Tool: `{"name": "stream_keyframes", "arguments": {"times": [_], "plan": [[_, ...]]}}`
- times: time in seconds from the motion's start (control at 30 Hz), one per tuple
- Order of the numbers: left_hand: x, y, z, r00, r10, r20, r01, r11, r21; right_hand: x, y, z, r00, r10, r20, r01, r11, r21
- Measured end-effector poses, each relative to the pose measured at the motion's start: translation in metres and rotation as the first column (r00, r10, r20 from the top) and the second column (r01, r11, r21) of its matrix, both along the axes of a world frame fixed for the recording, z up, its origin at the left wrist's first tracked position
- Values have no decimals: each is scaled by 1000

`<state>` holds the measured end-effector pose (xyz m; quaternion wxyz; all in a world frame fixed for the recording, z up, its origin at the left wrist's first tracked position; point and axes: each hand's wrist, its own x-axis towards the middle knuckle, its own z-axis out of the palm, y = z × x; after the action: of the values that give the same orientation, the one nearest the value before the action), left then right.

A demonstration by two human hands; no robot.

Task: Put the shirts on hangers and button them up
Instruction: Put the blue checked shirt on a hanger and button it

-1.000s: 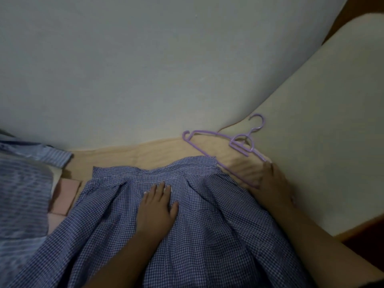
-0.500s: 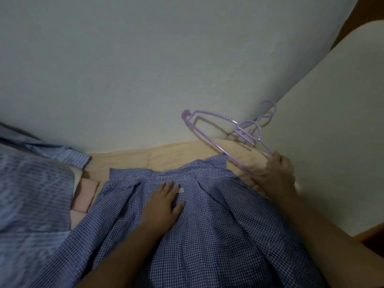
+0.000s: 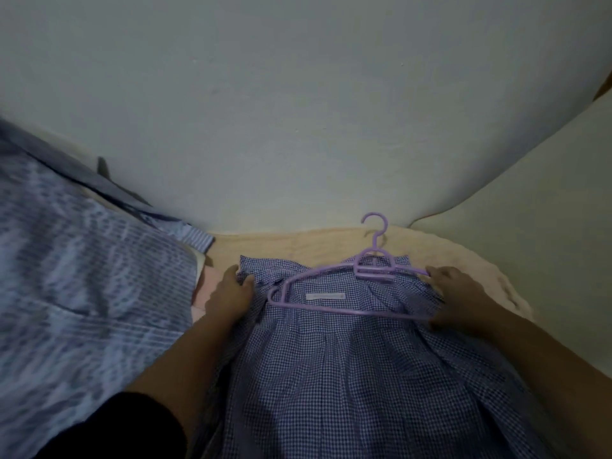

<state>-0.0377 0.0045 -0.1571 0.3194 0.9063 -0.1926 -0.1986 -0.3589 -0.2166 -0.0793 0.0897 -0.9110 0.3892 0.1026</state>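
Hanger [image 3: 334, 289] flat on checked shirt [image 3: 331, 376]

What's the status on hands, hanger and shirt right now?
Left hand grips the blue checked shirt at its collar edge. Right hand holds the purple plastic hanger, lying on the open collar. Nothing blocking; striped shirt lies left.

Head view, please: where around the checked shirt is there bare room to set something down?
A bare strip of beige bedding lies between the blue checked shirt and the wall, left of the purple plastic hanger. More shows right of the right hand. It is crowded by the left hand, beside the striped shirt.
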Motion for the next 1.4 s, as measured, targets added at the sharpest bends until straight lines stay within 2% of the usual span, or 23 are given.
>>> {"name": "stream_keyframes", "arguments": {"times": [0.07, 0.17, 0.27, 0.33, 0.43, 0.5, 0.57, 0.6, 0.7, 0.77, 0.83, 0.87, 0.9, 0.97, 1.03, 1.1, 1.13, 1.2, 1.27, 1.3, 1.4], "plan": [[4, -1, 1, 997, -55, -46, 54, 998, -13, 3, 1, -3, 998, 22, -54, -23, 1000, -5], [2, -5, 15, 985, -172, -8, 172, 985, -29, 10, 4, -5, 996, 60, -61, -61, 998, -3], [-10, -8, 43, 952, -305, 33, 303, 951, 59, 21, 11, -5, 995, 64, -76, -62, 998, 29], [-18, -7, 62, 944, -325, 50, 322, 945, 66, 30, 19, -5, 994, 73, -86, -70, 997, 33], [-34, -6, 88, 955, -292, 52, 297, 932, -209, 45, 33, -7, 995, 82, -65, -80, 996, 46], [-47, -9, 105, 961, -271, -59, 211, 854, -476, 55, 44, -9, 996, 85, 5, -85, 995, 45], [-62, -9, 113, 880, -349, -322, 5, 685, -729, 64, 54, -11, 991, 53, 122, -64, 994, 86], [-68, -8, 110, 832, -384, -401, -82, 630, -773, 68, 58, -12, 985, 31, 167, -50, 992, 112], [-84, 2, 75, 708, -367, -603, -286, 631, -721, 77, 64, -21, 984, 33, 176, -52, 993, 102], [-94, 19, 38, 654, -280, -703, -359, 703, -614, 79, 66, -33, 990, 28, 140, -43, 993, 107], [-99, 34, 8, 652, -187, -734, -355, 781, -514, 79, 67, -46, 993, 3, 118, -21, 988, 150], [-100, 38, -2, 687, -160, -709, -313, 816, -486, 78, 67, -52, 994, -9, 106, -10, 985, 170], [-101, 40, -5, 757, -152, -636, -226, 852, -472, 77, 65, -56, 995, -15, 96, -2, 983, 183], [-99, 35, 0, 941, -138, -311, 8, 923, -384, 74, 60, -62, 995, -19, 102, 0, 983, 185], [-97, 26, 9, 995, -89, 38, 96, 958, -270, 69, 50, -63, 980, -50, 191, 23, 990, 142], [-92, 17, 23, 961, -33, 276, 105, 962, -251, 63, 37, -59, 935, -125, 332, 101, 991, 89], [-87, 11, 29, 917, -86, 391, 186, 956, -227, 61, 30, -57, 913, -169, 372, 152, 986, 74], [-76, -4, 35, 778, -356, 518, 445, 894, -54, 54, 18, -53, 905, -262, 334, 254, 965, 69], [-68, -22, 35, 610, -638, 469, 637, 748, 189, 45, 6, -51, 925, -337, 175, 322, 941, 105], [-64, -29, 32, 555, -720, 416, 681, 681, 269, 41, 1, -50, 928, -353, 119, 334, 930, 153], [-51, -41, 16, 502, -807, 311, 723, 588, 361, 34, -7, -48, 918, -369, 145, 323, 909, 264]]}}
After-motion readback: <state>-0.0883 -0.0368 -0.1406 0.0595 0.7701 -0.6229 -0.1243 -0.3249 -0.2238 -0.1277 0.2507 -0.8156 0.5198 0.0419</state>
